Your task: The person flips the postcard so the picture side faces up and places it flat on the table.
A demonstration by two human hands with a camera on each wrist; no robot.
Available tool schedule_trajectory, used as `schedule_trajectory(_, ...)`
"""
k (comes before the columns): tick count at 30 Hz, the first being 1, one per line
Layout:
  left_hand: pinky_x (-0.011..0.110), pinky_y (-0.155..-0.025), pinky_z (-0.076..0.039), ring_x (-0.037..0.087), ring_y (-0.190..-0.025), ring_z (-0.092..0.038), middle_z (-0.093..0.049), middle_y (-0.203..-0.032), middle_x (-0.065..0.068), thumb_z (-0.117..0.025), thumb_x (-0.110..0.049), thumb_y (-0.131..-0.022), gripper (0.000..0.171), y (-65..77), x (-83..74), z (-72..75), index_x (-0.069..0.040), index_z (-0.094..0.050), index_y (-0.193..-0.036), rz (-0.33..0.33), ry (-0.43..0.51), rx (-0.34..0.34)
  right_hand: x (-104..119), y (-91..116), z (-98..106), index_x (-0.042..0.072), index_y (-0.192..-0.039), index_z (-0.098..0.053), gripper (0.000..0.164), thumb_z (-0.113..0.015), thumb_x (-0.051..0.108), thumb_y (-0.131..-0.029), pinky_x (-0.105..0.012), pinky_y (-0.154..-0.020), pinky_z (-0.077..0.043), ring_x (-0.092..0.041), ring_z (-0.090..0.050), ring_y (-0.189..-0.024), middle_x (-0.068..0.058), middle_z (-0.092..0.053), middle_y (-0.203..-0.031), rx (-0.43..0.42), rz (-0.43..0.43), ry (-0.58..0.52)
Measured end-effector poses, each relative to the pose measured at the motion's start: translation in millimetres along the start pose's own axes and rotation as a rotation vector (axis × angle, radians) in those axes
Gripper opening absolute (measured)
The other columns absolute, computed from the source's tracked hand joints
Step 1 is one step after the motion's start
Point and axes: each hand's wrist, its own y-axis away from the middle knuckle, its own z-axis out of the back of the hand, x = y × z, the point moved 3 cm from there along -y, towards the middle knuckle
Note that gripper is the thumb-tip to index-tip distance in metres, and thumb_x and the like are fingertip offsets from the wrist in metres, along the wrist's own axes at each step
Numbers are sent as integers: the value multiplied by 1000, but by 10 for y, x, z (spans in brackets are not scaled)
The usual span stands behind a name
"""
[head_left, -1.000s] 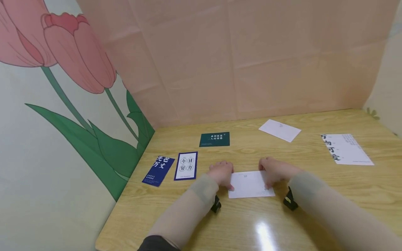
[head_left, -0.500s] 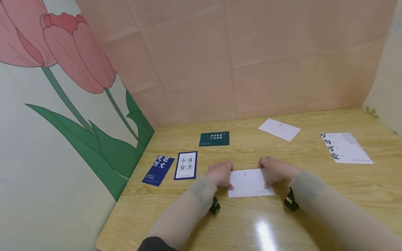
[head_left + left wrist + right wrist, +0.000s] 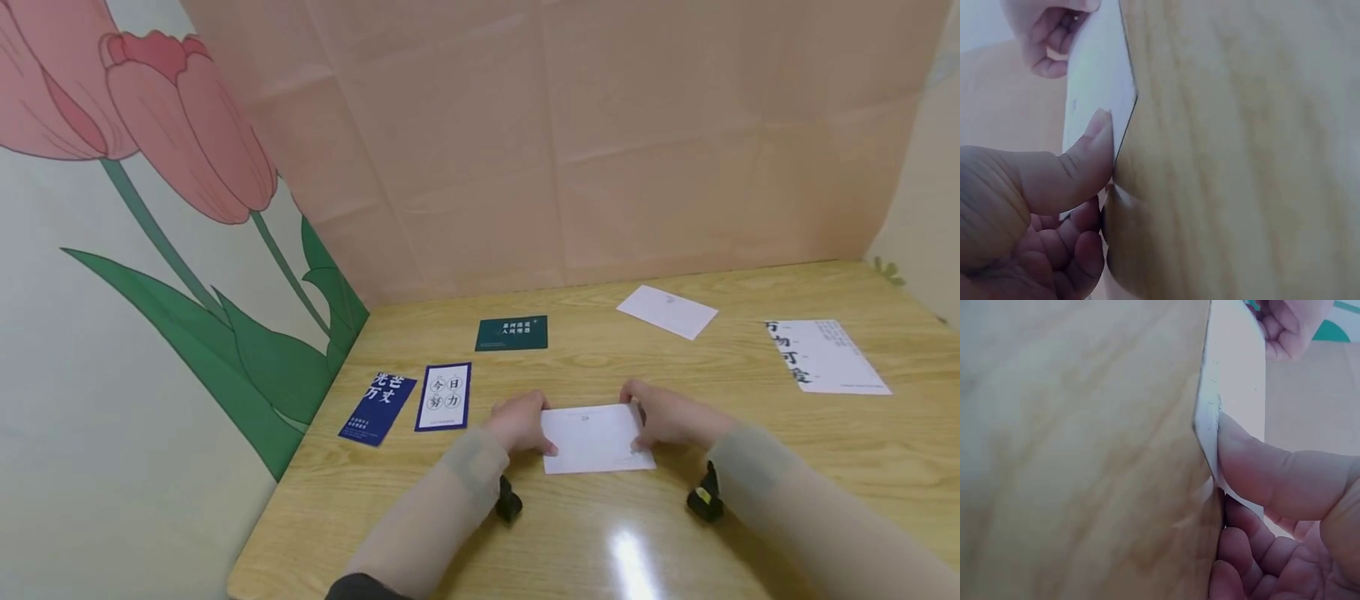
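A white postcard, blank but for small faint print, lies face-on near the middle of the table in the head view. At its left edge my left hand pinches it, thumb on top and curled fingers at the edge below, as the left wrist view shows. My right hand pinches the opposite edge in the same way. Seen from the right wrist, the postcard runs past the thumb towards the other hand. Its underside is hidden.
On the wooden table lie a dark blue card, a blue-bordered white card, a green card, a plain white card and a white card with black characters. A pinkish sheet hangs behind.
Both hands have shifted slightly outward to the sides, the left one leftward and the right wrist rightward. The postcard stays in nearly the same place between them.
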Motion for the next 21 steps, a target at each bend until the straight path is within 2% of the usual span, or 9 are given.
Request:
schedule_trajectory(5,36,-91,-46,16,-91,-53,-62,-112,-3,-83,-24,-76,52,39,30,-34,-22,-57,-122,-31,112,-24,-32,39,-22,9,-120,-47,56,-82,13,-75,-36,-66,-40,-25,-50,-79,-9,-53,-89,-21,-5,-53)
schedule_trajectory(10,34,-82,-46,17,-88,-53,-59,-99,-4,-77,-20,-83,46,54,47,-23,-22,-56,-125,-43,250,-48,-40,45,-7,7,-122,-46,53,-78,14,-80,-36,-67,-42,-25,-51,-80,-10,-54,-93,-45,-17,-90)
schedule_trajectory(15,33,-72,-43,19,-83,-54,-56,-91,-1,-76,-20,-84,45,41,79,-10,-26,-56,-124,-36,354,-46,-49,58,35,6,-124,-45,53,-76,14,-83,-38,-73,-41,-27,-51,-87,-13,-53,-101,-73,-14,-129)
schedule_trajectory(21,33,-73,-43,19,-83,-54,-58,-91,1,-78,-19,-82,45,-14,139,-22,-24,-57,-122,-12,504,-53,-78,79,66,4,-129,-43,55,-74,13,-85,-35,-69,-41,-27,-50,-85,-14,-51,-102,-97,-19,-224)
